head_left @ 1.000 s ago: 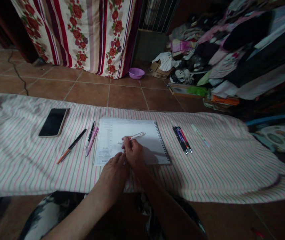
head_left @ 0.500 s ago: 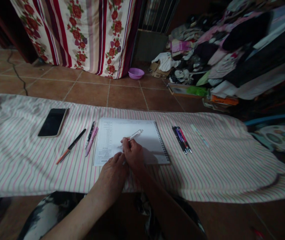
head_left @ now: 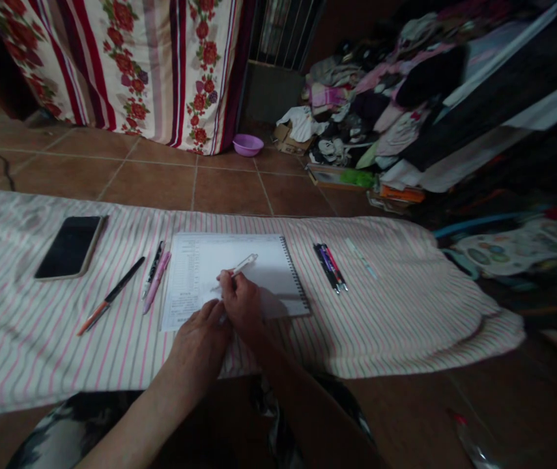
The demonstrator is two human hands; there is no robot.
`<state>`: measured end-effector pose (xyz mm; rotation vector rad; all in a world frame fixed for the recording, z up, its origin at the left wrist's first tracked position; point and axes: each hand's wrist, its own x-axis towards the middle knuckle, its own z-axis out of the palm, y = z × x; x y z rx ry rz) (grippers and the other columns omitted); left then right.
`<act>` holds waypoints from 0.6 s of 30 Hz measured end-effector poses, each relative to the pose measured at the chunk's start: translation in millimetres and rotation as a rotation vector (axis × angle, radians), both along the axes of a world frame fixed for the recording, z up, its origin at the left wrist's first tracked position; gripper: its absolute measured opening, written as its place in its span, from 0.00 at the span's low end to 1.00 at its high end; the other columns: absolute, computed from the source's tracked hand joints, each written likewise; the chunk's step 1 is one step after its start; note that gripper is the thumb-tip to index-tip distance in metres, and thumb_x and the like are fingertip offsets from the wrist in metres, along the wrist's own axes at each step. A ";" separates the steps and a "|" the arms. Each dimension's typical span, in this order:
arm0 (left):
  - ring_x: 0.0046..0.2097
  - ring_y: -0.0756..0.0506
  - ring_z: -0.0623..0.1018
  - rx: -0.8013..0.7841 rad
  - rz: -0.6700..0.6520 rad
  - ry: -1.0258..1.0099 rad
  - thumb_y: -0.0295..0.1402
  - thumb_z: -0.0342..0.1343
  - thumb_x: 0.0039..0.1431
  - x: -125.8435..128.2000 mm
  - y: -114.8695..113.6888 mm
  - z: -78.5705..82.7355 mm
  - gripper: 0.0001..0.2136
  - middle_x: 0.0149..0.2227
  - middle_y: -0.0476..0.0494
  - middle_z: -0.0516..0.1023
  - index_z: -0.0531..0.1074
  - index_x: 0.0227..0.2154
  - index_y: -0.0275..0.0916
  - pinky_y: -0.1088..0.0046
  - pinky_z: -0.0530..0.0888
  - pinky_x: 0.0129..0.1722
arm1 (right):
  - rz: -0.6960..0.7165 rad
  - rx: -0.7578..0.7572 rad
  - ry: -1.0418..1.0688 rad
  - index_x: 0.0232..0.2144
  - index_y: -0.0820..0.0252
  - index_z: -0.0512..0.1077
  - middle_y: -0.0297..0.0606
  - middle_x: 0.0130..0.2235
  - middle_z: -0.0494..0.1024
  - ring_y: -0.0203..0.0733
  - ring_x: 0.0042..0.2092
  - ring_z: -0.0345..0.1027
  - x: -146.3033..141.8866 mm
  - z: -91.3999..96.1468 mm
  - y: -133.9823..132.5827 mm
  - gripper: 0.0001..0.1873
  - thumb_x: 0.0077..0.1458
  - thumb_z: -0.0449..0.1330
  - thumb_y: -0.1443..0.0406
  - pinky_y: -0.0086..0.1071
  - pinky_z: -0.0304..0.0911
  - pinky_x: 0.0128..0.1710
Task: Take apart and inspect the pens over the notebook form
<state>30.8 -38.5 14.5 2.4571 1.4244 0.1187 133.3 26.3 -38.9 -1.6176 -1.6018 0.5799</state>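
Note:
My right hand [head_left: 242,301] is closed around a white pen [head_left: 245,263], its tip end pointing down-left at the page and its other end up to the right. Under it lies a spiral notebook [head_left: 263,251] with a blank white area and a printed strip down its left side. My left hand [head_left: 203,335] rests on the notebook's near edge, fingers extended toward the page and touching or nearly touching my right hand. A small pale bit shows between the two hands; I cannot make out what it is.
Left of the notebook lie a pink pen [head_left: 157,281], a patterned pen [head_left: 153,267], an orange-and-black pen [head_left: 112,294] and a phone [head_left: 69,247]. Several pens [head_left: 329,267] and a pale green stick [head_left: 360,256] lie to the right on the striped cloth [head_left: 395,312].
The whole scene has shifted left in view as the camera turned right. Both hands keep nearly the same place on the notebook, the pen still in my right hand.

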 end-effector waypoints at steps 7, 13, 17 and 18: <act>0.49 0.41 0.70 0.042 0.006 0.025 0.20 0.45 0.58 1.6 0.3 -3.5 0.15 0.47 0.36 0.71 0.72 0.43 0.36 0.63 0.72 0.47 | 0.003 -0.018 0.021 0.28 0.59 0.74 0.41 0.27 0.79 0.40 0.30 0.73 -2.4 4.3 -2.5 0.18 0.58 0.48 0.56 0.29 0.63 0.33; 0.47 0.41 0.72 0.087 0.031 0.025 0.21 0.45 0.59 5.5 0.8 -2.9 0.14 0.46 0.37 0.72 0.71 0.43 0.35 0.62 0.73 0.45 | -0.089 -0.058 0.487 0.24 0.59 0.70 0.27 0.15 0.64 0.32 0.19 0.61 14.2 15.6 4.0 0.23 0.58 0.46 0.51 0.24 0.57 0.20; 0.47 0.41 0.72 0.096 0.046 0.036 0.22 0.47 0.58 8.2 0.5 -0.8 0.13 0.45 0.37 0.72 0.71 0.42 0.36 0.62 0.73 0.45 | -0.111 -0.073 0.622 0.25 0.60 0.69 0.25 0.15 0.61 0.30 0.16 0.54 28.0 17.2 7.2 0.23 0.56 0.47 0.50 0.24 0.53 0.16; 0.47 0.41 0.72 0.105 0.046 0.041 0.22 0.47 0.58 8.9 0.4 -0.5 0.13 0.45 0.38 0.73 0.71 0.42 0.36 0.62 0.73 0.44 | -0.097 -0.071 0.604 0.25 0.61 0.70 0.26 0.15 0.62 0.29 0.16 0.55 29.5 16.6 6.5 0.23 0.56 0.48 0.50 0.24 0.54 0.16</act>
